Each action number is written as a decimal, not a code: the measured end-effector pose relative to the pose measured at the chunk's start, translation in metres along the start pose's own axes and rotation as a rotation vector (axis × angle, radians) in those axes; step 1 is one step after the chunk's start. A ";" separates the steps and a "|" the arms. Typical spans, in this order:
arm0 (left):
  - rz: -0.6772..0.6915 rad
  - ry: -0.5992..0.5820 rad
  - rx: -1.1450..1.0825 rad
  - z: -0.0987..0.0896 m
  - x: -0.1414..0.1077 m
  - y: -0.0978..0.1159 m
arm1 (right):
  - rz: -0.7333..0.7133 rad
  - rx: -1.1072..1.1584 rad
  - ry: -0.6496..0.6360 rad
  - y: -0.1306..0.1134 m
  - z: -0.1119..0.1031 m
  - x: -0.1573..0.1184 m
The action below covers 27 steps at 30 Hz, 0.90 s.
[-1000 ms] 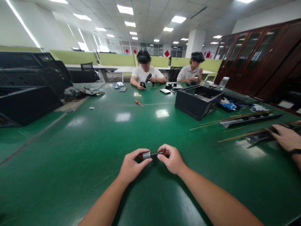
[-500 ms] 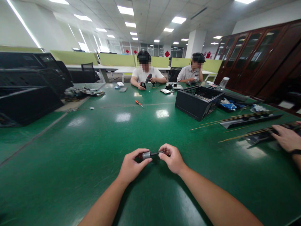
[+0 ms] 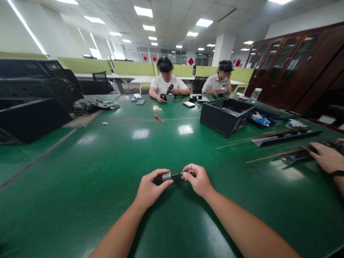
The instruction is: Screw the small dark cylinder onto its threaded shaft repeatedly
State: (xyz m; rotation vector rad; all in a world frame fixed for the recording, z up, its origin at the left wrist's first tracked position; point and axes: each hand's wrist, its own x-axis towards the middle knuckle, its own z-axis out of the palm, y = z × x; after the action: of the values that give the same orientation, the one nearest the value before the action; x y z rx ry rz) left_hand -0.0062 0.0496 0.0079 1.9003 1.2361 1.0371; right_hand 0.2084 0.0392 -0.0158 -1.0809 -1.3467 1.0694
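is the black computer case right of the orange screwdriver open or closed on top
Open: the black case has no cover on its upward side, and the inside, with a perforated panel, shows.

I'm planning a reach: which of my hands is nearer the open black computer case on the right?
Right. The right hand is on the near side of the computer case, slightly left; the left hand is farther left.

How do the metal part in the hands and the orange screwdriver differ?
Hold: the metal part is held by the left hand and right hand; the screwdriver lies untouched on the table.
Colour: the part's thick section is silver; the screwdriver's handle is orange.
Shared: both have a slim shaft.
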 end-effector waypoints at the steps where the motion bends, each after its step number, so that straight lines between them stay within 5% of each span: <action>1: -0.004 0.001 -0.003 0.000 0.000 0.000 | 0.002 0.001 0.003 0.001 0.000 0.000; 20: -0.037 0.017 -0.027 -0.001 0.001 -0.003 | 0.035 0.095 0.019 -0.003 0.000 0.002; 27: -0.107 0.146 -0.213 0.004 0.003 -0.007 | 0.110 0.265 0.143 0.001 -0.004 0.009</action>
State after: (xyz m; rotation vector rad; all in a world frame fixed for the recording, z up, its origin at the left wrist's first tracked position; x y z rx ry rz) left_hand -0.0049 0.0550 0.0007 1.6042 1.2402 1.2159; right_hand 0.2118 0.0485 -0.0145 -1.0211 -1.0097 1.1903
